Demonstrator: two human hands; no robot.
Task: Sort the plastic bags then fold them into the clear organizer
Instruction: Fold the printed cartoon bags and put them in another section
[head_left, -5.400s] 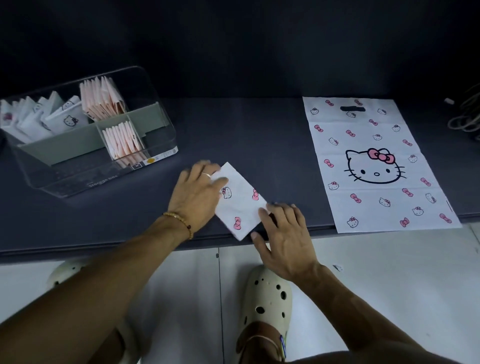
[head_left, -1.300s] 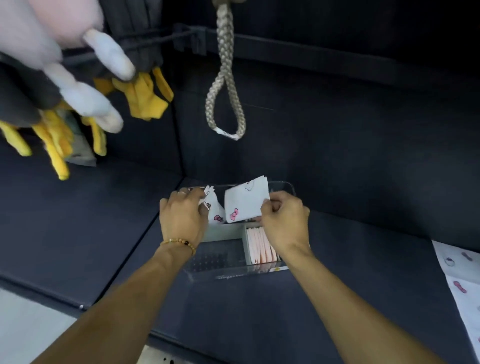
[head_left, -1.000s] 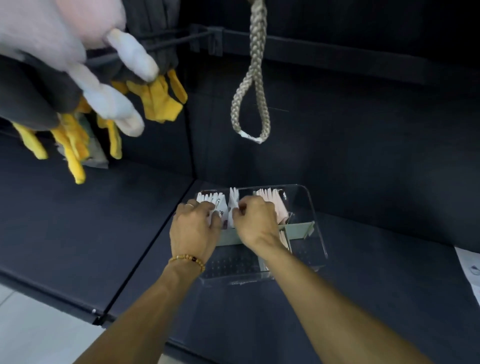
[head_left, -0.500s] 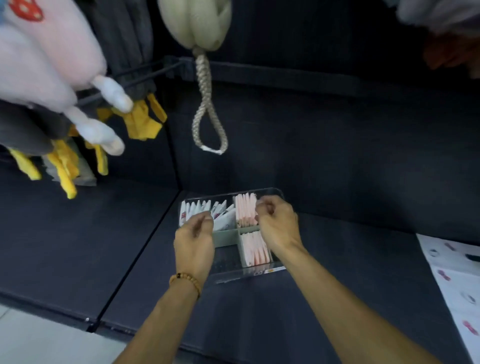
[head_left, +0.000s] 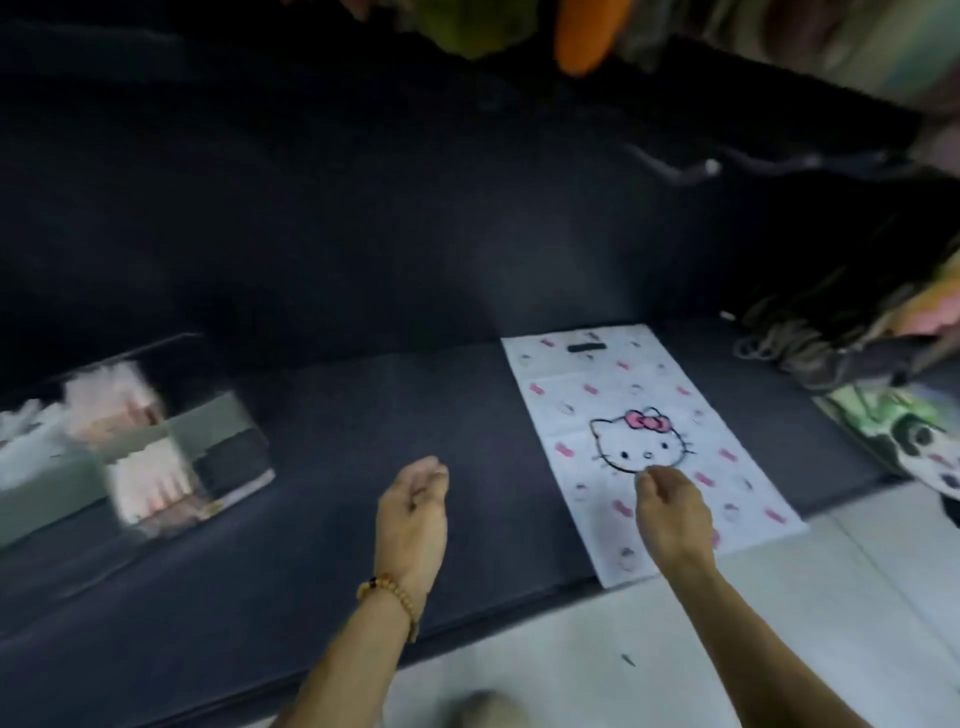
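1. Now empty, both hands hover over the shelf (head_left: 363, 415): the left hand (head_left: 413, 501) hangs loosely curled, grasping nothing; the right hand (head_left: 670, 501) reaches with relaxed fingers just above the bag (head_left: 639, 441), holding nothing.
2. Flat and unfolded, the printed bag lies at the shelf's front edge, right of centre, its lower corner overhanging the floor side.
3. Well apart at the left end, the organizer (head_left: 130, 452) stands blurred, folded bags packed upright in its compartments.
4. Half a second ago both hands were at the organizer, tucking folded bags; they have since left it and the view has swung right.
5. Judged step: starting on the next bag. The next move likely calls for pressing it down and making the first fold squarely.
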